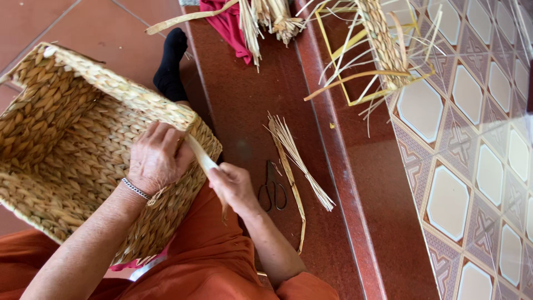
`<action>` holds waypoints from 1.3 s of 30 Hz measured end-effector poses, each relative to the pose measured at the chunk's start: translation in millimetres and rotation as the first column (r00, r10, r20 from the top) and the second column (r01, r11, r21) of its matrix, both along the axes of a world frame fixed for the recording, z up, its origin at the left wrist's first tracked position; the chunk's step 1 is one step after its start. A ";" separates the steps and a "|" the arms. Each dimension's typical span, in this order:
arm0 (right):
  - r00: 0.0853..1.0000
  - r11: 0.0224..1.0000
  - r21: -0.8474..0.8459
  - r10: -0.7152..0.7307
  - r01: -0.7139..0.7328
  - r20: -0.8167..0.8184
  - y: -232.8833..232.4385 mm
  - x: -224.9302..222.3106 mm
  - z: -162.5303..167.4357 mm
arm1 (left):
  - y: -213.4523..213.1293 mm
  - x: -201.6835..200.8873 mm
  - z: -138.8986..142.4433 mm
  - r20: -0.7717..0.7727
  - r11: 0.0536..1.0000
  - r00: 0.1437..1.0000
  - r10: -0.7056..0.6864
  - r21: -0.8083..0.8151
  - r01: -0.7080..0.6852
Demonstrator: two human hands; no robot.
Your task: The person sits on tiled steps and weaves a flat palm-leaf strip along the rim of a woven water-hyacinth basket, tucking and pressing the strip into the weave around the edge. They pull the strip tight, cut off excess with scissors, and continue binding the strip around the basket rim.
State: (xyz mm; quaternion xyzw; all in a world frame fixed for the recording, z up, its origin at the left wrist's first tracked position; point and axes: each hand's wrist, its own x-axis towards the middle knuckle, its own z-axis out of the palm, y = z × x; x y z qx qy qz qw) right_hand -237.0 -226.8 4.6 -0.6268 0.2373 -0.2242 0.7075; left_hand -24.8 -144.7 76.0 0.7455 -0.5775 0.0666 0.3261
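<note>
Woven basket (66, 144) rim was gripped by L hand (158, 158); pale fibre strip (201, 158) was clamped in R hand (233, 186). Scissors (272, 189) were left nr step (250, 100) edge, beside straw bundle (297, 161).

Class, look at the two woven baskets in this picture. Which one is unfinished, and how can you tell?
The unfinished basket at the top edge: loose straw strands stick out of its yellow frame. The large basket under the left hand is closely woven all over.

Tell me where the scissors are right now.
In the head view the scissors lie on the dark red floor just right of the right hand, with the loose straw bundle on their far side.
</note>
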 end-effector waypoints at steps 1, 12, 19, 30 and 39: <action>1.000 0.999 0.038 -0.013 0.012 0.023 -2.5 -5.0 11.6 | 1.5 -0.3 4.8 0.018 1.000 0.999 -0.028 0.010 0.028; 0.999 0.713 -0.700 -0.032 0.040 0.025 -38.1 62.2 56.3 | -5.5 21.4 -49.3 -0.977 0.999 0.208 0.036 0.035 -0.008; 0.997 0.926 -0.376 0.013 -0.039 -0.071 -41.6 72.7 26.8 | 7.9 67.1 -34.7 -0.948 0.980 -0.311 -0.074 -0.011 -0.201; 1.000 0.981 -0.191 -0.021 0.018 -0.016 -38.6 76.2 19.4 | 42.1 118.0 -36.1 -0.998 0.842 0.026 -0.065 -0.069 -0.535; 0.998 0.963 -0.264 -0.061 0.049 -0.036 -42.2 77.7 9.8 | 64.1 141.1 -32.1 -0.399 0.964 0.917 -0.003 -0.246 -0.104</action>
